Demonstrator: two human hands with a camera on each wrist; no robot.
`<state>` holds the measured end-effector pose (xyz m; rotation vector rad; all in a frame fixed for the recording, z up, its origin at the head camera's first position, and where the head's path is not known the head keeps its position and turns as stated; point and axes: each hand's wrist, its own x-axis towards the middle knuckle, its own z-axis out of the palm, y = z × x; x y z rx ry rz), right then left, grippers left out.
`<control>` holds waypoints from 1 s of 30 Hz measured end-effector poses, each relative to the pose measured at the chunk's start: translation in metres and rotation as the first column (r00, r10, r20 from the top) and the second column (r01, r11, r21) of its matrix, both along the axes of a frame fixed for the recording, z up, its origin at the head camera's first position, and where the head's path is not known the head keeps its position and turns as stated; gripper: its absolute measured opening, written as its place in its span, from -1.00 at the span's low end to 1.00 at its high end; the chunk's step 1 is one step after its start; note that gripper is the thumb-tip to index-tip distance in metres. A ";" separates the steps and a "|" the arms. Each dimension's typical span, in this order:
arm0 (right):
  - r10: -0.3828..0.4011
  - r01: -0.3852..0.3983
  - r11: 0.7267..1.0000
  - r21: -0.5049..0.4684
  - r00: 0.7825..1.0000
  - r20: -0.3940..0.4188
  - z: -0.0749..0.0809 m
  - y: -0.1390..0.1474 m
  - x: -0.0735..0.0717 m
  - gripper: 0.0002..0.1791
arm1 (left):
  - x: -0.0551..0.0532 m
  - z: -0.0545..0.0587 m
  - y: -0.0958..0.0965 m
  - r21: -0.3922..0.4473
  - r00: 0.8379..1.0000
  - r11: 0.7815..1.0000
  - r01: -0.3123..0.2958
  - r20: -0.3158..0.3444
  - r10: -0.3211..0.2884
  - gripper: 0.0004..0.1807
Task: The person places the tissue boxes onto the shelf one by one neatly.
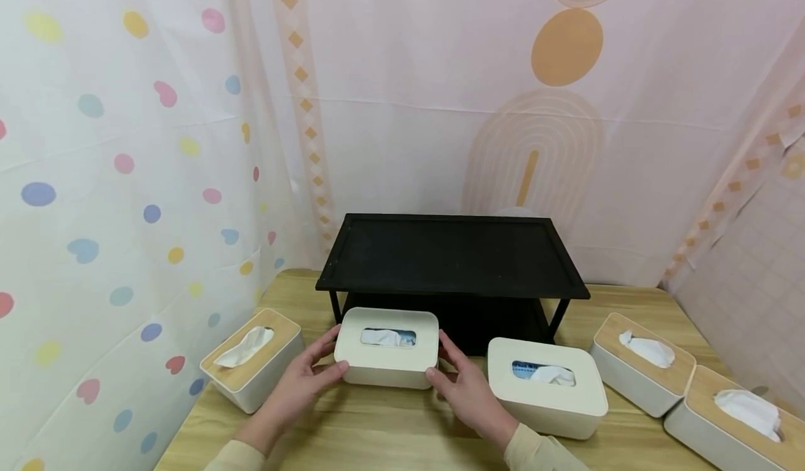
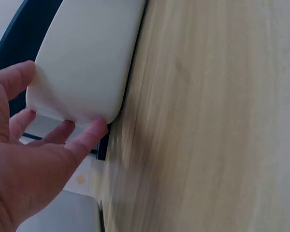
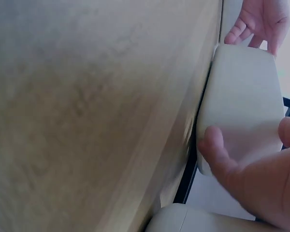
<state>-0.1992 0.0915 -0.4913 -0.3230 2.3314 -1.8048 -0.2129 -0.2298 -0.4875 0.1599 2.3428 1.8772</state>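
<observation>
A tissue box point(image 1: 386, 359) with an all-cream lid and an oval slot stands at the front edge of a low black rack, white tissue showing in the slot. My left hand point(image 1: 295, 390) holds its left end, thumb at the front corner and fingers along the side. At the opposite end, my right hand point(image 1: 468, 394) grips the box with its thumb on the front corner. The left wrist view shows the left fingertips touching the end of the box point(image 2: 87, 58). Both hands appear around the box point(image 3: 241, 92) in the right wrist view.
The black two-level rack point(image 1: 449, 254) stands behind the hands on the wooden table point(image 1: 371, 436). Another cream-lidded tissue box point(image 1: 544, 404) sits to the right. Wood-lidded tissue boxes stand at far left point(image 1: 283, 324) and far right point(image 1: 676, 377). Patterned curtains point(image 1: 402, 149) enclose the table.
</observation>
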 end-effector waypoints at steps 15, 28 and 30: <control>-0.149 0.161 0.981 0.105 0.982 -0.115 0.000 -0.007 -0.001 -0.29 | 0.009 0.005 0.023 -0.183 0.963 0.946 -0.267 -0.075 0.258 -0.28; -0.231 0.248 0.964 0.097 0.960 -0.158 0.011 -0.018 -0.013 -0.36 | 0.005 0.012 0.028 -0.156 0.973 0.961 -0.227 -0.073 0.218 -0.18; -0.232 0.245 0.967 0.074 0.962 -0.145 0.013 -0.018 -0.011 -0.37 | 0.006 0.012 0.029 -0.166 0.976 0.963 -0.214 -0.078 0.203 -0.13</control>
